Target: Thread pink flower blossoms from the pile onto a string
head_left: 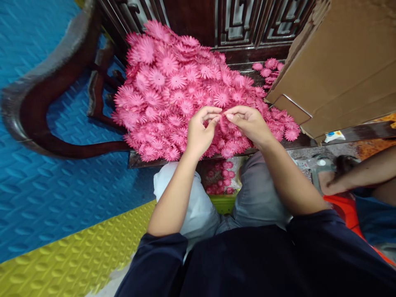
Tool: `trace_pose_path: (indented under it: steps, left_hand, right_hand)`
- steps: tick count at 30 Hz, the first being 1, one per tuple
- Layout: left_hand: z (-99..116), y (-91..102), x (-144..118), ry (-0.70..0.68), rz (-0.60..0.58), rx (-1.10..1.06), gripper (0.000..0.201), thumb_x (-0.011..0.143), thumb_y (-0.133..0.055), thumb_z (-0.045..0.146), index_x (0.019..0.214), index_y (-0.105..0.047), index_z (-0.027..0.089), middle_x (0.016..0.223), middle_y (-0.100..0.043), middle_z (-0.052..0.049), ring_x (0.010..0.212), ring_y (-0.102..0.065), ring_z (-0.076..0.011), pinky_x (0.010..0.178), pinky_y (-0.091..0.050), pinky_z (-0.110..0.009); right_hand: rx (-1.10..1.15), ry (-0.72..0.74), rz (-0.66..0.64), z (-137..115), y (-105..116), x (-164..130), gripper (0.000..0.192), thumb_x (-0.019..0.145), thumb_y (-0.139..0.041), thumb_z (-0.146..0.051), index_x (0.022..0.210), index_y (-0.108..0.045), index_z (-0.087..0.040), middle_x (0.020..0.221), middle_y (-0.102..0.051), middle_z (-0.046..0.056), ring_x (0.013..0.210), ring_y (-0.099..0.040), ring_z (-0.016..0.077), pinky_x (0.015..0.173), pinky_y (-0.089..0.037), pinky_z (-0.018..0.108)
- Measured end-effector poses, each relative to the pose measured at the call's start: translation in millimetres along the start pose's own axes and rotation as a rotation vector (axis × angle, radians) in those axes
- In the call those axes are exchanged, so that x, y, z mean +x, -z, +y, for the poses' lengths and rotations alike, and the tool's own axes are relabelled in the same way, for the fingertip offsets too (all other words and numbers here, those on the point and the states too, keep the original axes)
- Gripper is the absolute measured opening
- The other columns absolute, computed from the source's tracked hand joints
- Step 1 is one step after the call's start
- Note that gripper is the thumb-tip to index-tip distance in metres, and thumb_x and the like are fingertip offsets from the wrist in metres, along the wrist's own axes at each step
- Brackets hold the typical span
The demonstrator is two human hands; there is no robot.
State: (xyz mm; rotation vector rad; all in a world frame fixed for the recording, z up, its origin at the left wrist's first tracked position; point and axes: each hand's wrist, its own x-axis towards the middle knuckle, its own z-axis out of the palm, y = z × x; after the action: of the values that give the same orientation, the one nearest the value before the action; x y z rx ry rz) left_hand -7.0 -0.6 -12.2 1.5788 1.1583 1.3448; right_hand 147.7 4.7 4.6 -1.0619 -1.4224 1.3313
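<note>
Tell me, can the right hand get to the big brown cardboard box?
Probably yes. The right hand is pinching a small pink paper flower with the left hand, and the big brown cardboard box stands just beside it with nothing between.

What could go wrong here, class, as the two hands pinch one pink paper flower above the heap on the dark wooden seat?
1. The pile of pink paper flowers reaches the front edge of the wooden seat; a nudge might send more over, and some already lie on the floor.
2. The left hand and right hand pinch one flower between fingertips; its thin petals could crease or tear.
3. The cardboard box leans over the heap and might crush flowers.
</note>
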Motion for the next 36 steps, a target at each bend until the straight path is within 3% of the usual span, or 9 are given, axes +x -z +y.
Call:
trace_pose_path:
  steps: [5,11,18,22,25,30,33,36]
  left_hand:
    - [-0.7,-0.2,0.1,-0.007,0.016,0.019,0.007,0.081,-0.061,0.023,0.086,-0.063,0.020,0.093,-0.070,-0.003,0.086,-0.065,-0.0129,0.082,-0.050,-0.025]
    - [-4.7,0.1,1.0,-0.043,0.040,0.070,0.010,0.079,-0.062,0.022,0.089,-0.062,0.020,0.095,-0.070,-0.001,0.089,-0.065,-0.0133,0.084,-0.051,-0.026]
    - [-4.2,-1.7,-0.2,-0.050,-0.041,0.089,0.009,0.081,-0.057,0.016,0.088,-0.062,0.020,0.095,-0.071,-0.001,0.090,-0.066,-0.0128,0.083,-0.053,-0.026]
    - [-8.1,-2.4,0.1,-0.031,-0.021,0.076,0.015,0.081,-0.054,0.009,0.087,-0.062,0.019,0.094,-0.071,-0.002,0.088,-0.066,-0.0125,0.083,-0.053,-0.025]
    - [-9.9,-2.7,0.1,-0.024,0.063,0.082,0.014,0.084,-0.050,0.011,0.087,-0.061,0.018,0.093,-0.070,-0.003,0.089,-0.067,-0.0130,0.085,-0.053,-0.026]
    - [-15.9,0.5,0.8,-0.060,0.258,0.142,0.015,0.090,-0.048,0.030,0.093,-0.058,0.020,0.096,-0.069,-0.003,0.091,-0.066,-0.0142,0.087,-0.051,-0.028]
    - [-30.3,14.2,6.9,-0.113,0.463,0.221,0.027,0.093,-0.039,0.041,0.095,-0.056,0.021,0.099,-0.067,-0.003,0.101,-0.064,-0.0152,0.093,-0.049,-0.031]
    - [-44.3,31.5,14.3,-0.097,0.629,0.280,0.025,0.094,-0.038,0.042,0.097,-0.054,0.023,0.099,-0.067,0.000,0.098,-0.064,-0.0118,0.091,-0.051,-0.030]
  right_hand:
    - [-0.061,-0.019,0.012,1.1,0.7,-0.6,0.037,0.066,-0.073,-0.050,0.080,-0.065,-0.017,0.055,-0.047,-0.005,0.049,-0.030,0.0054,0.045,-0.021,0.022]
    - [-0.120,0.071,0.027,-3.4,-3.7,-2.3,0.040,0.062,-0.076,-0.047,0.084,-0.066,-0.016,0.049,-0.033,-0.009,0.047,-0.026,0.0046,0.046,-0.020,0.022]
    - [-0.233,0.111,0.134,-5.3,-7.0,-4.0,0.030,0.065,-0.075,-0.044,0.072,-0.067,-0.016,0.045,-0.033,-0.008,0.045,-0.023,0.0041,0.046,-0.017,0.023]
    - [-0.247,0.090,0.184,-3.2,-7.7,-3.2,0.023,0.068,-0.073,-0.036,0.067,-0.063,-0.015,0.045,-0.036,-0.007,0.044,-0.025,0.0038,0.045,-0.019,0.023]
    - [-0.231,0.071,0.250,0.5,-8.0,-2.4,0.018,0.072,-0.070,-0.031,0.066,-0.062,-0.016,0.046,-0.035,-0.008,0.044,-0.026,0.0040,0.046,-0.021,0.023]
    - [-0.158,0.059,0.336,7.7,-7.3,-1.2,0.021,0.073,-0.069,-0.036,0.067,-0.060,-0.018,0.048,-0.035,-0.007,0.045,-0.027,0.0048,0.046,-0.023,0.023]
    - [-0.101,0.112,0.429,11.7,-1.0,1.1,0.025,0.074,-0.067,-0.042,0.068,-0.058,-0.020,0.054,-0.042,-0.005,0.048,-0.036,0.0058,0.048,-0.029,0.023]
    - [-0.095,0.138,0.488,16.6,12.8,5.9,0.027,0.076,-0.063,-0.047,0.073,-0.059,-0.021,0.063,-0.052,-0.002,0.061,-0.051,0.0094,0.055,-0.039,0.025]
